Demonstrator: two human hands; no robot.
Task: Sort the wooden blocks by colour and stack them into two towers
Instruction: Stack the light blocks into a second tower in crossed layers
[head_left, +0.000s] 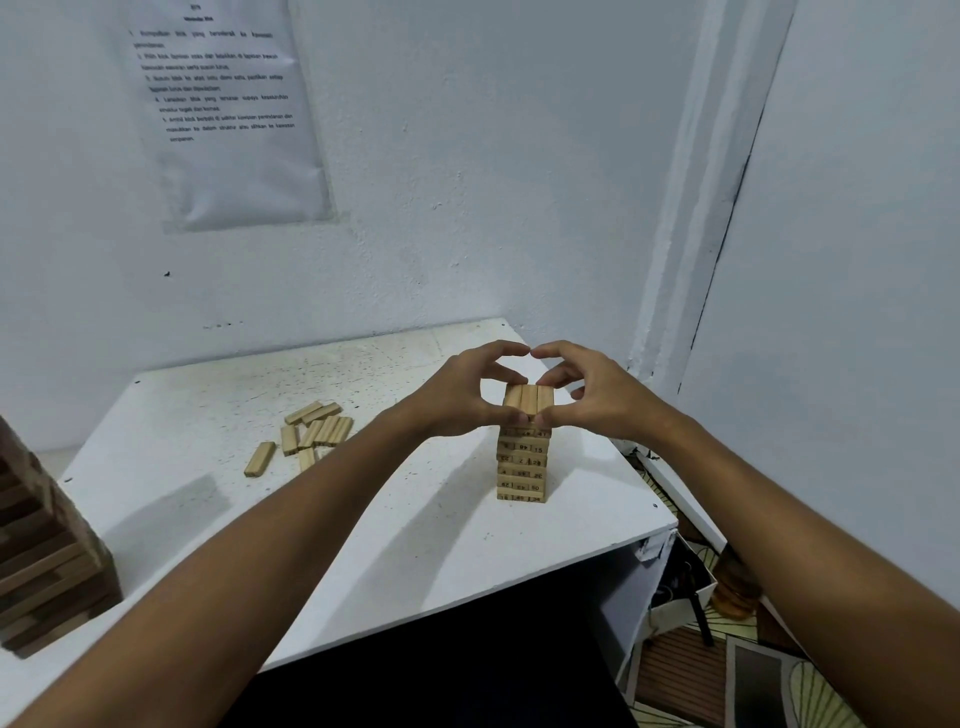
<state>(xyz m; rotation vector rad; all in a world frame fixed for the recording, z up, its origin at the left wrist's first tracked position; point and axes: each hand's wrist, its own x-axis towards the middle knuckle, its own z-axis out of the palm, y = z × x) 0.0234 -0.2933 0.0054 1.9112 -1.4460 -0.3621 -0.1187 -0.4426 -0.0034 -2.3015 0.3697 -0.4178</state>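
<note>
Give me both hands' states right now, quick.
Left hand: fingers curled, pinching the top layer of the light tower.
Right hand: curled likewise, pinching the same top layer from the other side.

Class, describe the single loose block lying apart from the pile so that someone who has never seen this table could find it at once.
Start at the white table and find the pale tower that both hands are squaring up. To the left of it lies a loose pile of pale blocks. The lone block lies flat just left of that pile, nearer the viewer, touching none of the others.
</note>
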